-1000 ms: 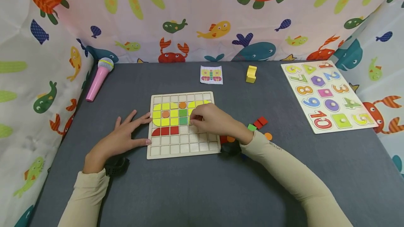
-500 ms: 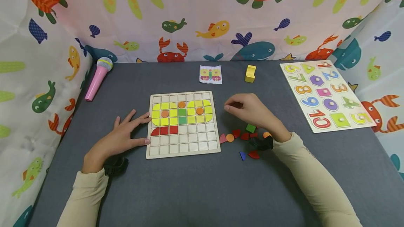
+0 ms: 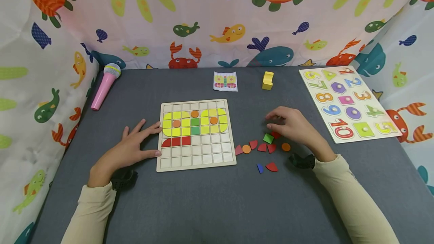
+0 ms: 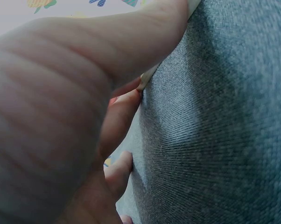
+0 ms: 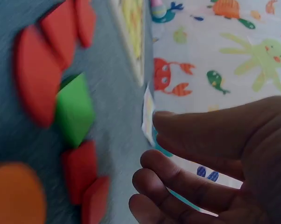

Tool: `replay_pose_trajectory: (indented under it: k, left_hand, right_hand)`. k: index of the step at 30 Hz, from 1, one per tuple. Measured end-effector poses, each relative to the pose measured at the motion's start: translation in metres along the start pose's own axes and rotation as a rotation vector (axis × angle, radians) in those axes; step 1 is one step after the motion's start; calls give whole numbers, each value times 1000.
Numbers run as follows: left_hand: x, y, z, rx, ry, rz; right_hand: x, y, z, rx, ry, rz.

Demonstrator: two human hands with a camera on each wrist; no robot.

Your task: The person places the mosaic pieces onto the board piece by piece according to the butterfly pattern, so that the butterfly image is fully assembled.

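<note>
A wooden grid board [image 3: 200,159] lies in the head view, with yellow, orange, green and red tiles on it. My left hand [image 3: 127,148] has its fingers spread, thumb and a fingertip touching the board's left edge. Right of the board, my right hand [image 3: 294,125] is above the loose tiles with fingers loosely bent and nothing between them. Below its fingertips lie a green square tile [image 3: 268,138] and red square tiles [image 5: 80,172]. Near them are several red curved tiles [image 3: 271,166], orange discs [image 3: 286,147] and a blue triangle [image 3: 260,168].
Behind the board lie a small pattern card [image 3: 225,81] and a yellow block [image 3: 267,81]. A pink toy microphone [image 3: 103,87] is at the far left, a number puzzle board [image 3: 333,131] at the far right. A printed cloth [image 3: 145,33] encloses the grey table.
The right hand has left the board and moved right, over the loose tiles. An orange disc now shows on the board's right yellow area. The left hand stays put.
</note>
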State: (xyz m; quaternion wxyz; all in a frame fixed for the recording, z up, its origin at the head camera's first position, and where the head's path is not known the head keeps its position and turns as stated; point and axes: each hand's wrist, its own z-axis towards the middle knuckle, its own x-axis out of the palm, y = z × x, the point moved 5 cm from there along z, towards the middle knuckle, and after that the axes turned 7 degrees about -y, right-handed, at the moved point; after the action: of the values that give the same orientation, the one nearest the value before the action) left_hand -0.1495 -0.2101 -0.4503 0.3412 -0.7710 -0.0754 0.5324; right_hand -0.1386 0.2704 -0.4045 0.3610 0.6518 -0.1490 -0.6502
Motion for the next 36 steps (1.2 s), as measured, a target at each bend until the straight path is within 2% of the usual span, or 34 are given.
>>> replay_pose_trajectory:
  k: [7, 11, 22, 32, 36]
  left_hand:
    - [-1, 4, -1, -5, 1, -1]
    - [0, 4, -2, -1, 1, -5]
    - [-1, 4, 0, -11, 3, 1]
    - [-2, 2, 0, -14, 8, 3]
    - [-1, 2, 1, -13, 11, 6]
  right_hand:
    - [10, -8, -11, -34, 123, -70]
    - [16, -11, -10, -42, 157, -102]
    - [21, -10, 0, -113, 108, -122]
    - [27, 4, 8, -87, 102, -124]
    - [27, 5, 13, -73, 62, -93]
